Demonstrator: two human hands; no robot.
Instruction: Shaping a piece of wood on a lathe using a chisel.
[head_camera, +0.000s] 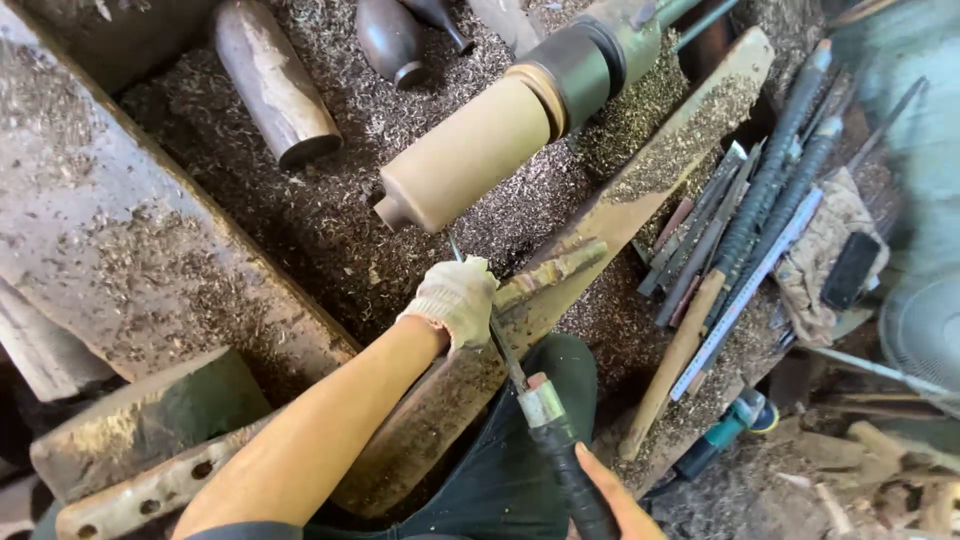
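L hand (455, 300), gloved, is clamped over the steel shank of the turning chisel (520, 385), pinning it on the tool rest (545, 280). R hand (615, 500), bare, wraps the black handle near the bottom edge. Chisel's long axis runs from lower right up-left, tip pointing at the wooden blank (470, 155), just below its narrowed nose. Blank is held in the lathe chuck (585, 65), axis up-right to down-left, directly above the rest. Looks like mid-cut shaping; next move prob. needs steady tip pressure w/ a firm rest grip. Spare tools (745, 225) lie right of the rest; shavings (330, 220) left.
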